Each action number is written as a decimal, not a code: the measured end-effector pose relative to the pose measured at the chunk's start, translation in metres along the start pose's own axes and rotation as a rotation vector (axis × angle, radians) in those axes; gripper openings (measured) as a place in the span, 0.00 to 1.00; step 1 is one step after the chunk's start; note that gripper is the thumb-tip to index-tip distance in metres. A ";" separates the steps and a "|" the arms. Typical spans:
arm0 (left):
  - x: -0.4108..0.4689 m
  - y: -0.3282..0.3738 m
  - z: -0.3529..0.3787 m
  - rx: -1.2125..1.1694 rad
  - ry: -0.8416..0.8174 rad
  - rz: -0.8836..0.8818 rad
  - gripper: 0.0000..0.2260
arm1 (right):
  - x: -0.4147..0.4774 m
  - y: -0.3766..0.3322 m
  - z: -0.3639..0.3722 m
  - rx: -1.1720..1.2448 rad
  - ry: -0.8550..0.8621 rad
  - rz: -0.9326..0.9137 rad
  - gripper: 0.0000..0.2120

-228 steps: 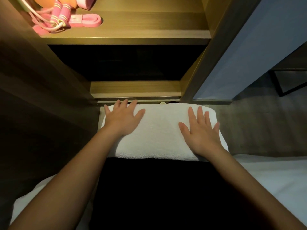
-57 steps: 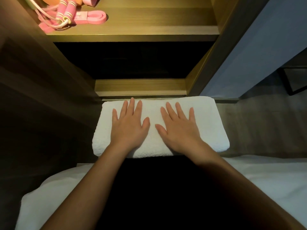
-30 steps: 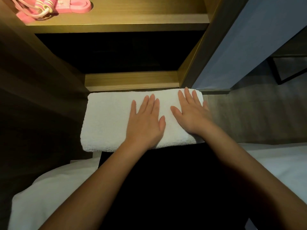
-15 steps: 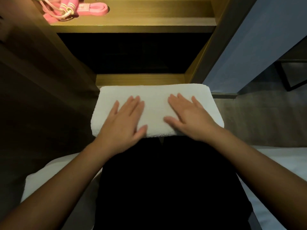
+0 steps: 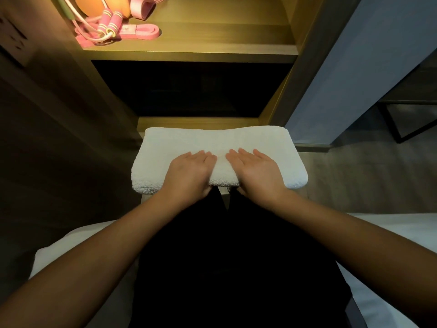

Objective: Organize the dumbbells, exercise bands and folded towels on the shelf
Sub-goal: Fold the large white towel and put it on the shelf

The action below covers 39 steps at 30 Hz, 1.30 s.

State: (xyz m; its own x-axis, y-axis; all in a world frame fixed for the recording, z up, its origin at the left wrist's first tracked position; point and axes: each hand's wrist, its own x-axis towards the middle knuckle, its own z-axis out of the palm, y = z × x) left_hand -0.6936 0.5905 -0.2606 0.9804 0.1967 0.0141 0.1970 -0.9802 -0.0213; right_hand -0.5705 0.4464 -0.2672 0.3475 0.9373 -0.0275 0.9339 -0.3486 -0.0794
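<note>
View: head camera, looking down and forward; only view on record.
Task item: white folded terry towel [image 5: 212, 143], lying crosswise at frame centre over the person's dark-clad lap, its far edge just short of the lower shelf lip [image 5: 189, 120] at 12 o'clock.
Left hand [image 5: 189, 172]: on the towel's near edge, left of centre; fingers lie on top, thumb hidden beneath the edge. Read as a pinch grip on the towel.
Right hand [image 5: 259, 171]: mirror of the left, just beside it; fingers on top, thumb tucked under, gripping the same near edge.
Upper wooden shelf board [image 5: 212, 43]: at 12 o'clock, lit.
Items on it: at 11 o'clock, flat pink exercise band [image 5: 144, 31], pink-handled skipping rope [image 5: 111, 22] and an orange ball [image 5: 94, 5], bunched together.
Lower compartment [image 5: 189, 91]: dark opening between the two boards; contents cannot be made out.
Dumbbells: none in view.
White bed [image 5: 390, 233]: at 4 and 8 o'clock, either side of the lap.
Step in hand (judgement): folding done, towel held ready for shelving.
Next move (judgement): lift level with both hands and slide forward toward 12 o'clock into a shelf opening; keep the grip even so the fold does not sag or open.
</note>
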 end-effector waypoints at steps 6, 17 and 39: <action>0.005 -0.005 0.004 -0.012 -0.023 -0.019 0.26 | -0.005 0.013 0.001 0.030 -0.046 0.034 0.42; 0.011 -0.011 0.005 0.020 -0.117 -0.025 0.28 | -0.017 0.044 0.000 0.068 -0.013 0.101 0.32; 0.017 -0.028 0.004 -0.099 -0.026 0.018 0.30 | -0.033 0.069 -0.030 -0.086 -0.221 0.136 0.55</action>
State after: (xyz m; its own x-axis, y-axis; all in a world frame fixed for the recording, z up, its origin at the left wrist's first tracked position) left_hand -0.6819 0.6214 -0.2642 0.9840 0.1780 -0.0111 0.1783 -0.9809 0.0773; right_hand -0.5148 0.3909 -0.2415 0.4521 0.8562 -0.2500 0.8869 -0.4613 0.0242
